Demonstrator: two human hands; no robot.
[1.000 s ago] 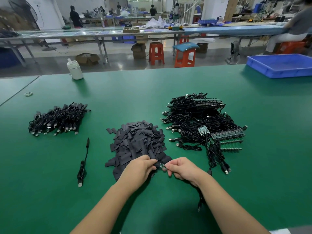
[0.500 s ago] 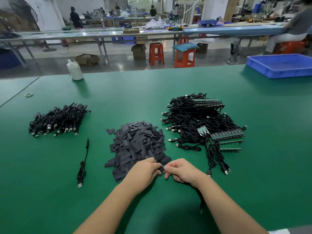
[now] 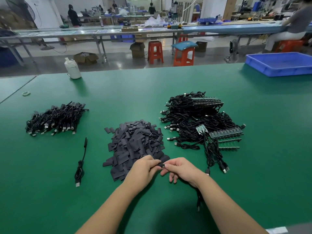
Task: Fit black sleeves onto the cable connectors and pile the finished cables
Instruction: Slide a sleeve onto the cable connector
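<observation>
Sleeves (image 3: 135,142) lie in a loose black heap at the middle of the green tabletop (image 3: 168,85), just beyond the two hands. The left hand (image 3: 143,168) pinches one small black sleeve (image 3: 161,165) between thumb and forefinger, its other fingers curled under. The right hand (image 3: 181,168) meets it head on, thumb and forefinger pinched on the connector end of a cable, the lower fingers hanging loosely. That cable (image 3: 199,202) trails down under the right wrist toward the near edge. The sleeve looks to be sliding onto the connector, though the joint itself is too small to read clearly

To the left sits a pile of finished cables (image 3: 54,119), their plugs fanned toward the front. A single cable (image 3: 81,163) lies apart from it, between that pile and the sleeve heap; whether it is sleeved cannot be told for sure. To the right is a larger tangle of unfinished cables (image 3: 194,120) with green circuit boards showing at its near side

Judging by the piles, the work is somewhere in its first half: the tangle on the right looks bigger than the finished pile, and the sleeve heap is large. What remains for this piece is seating the sleeve fully and carrying the cable over to the left pile. A white bottle (image 3: 73,68) and a blue tray (image 3: 278,64) stand at the far edge
</observation>
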